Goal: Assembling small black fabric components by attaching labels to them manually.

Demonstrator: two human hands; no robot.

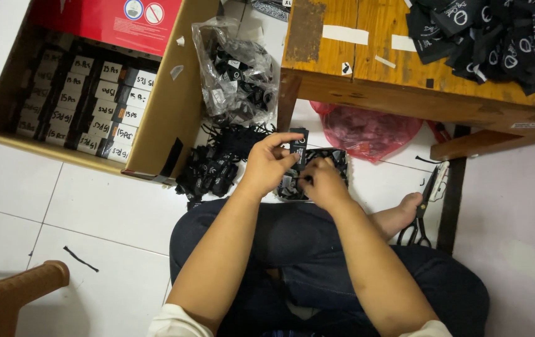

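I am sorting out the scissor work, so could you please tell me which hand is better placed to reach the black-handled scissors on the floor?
Probably the right hand: the black-handled scissors lie on the white tiled floor at the person's right, beside the bare foot. The left hand sits farther across, its fingers pinching a small black label.

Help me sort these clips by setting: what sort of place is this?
Likely a small home workshop for sorting and packing garment labels: a cardboard box of bundled black labels on the tiled floor, more heaped on a low wooden table, scissors nearby.
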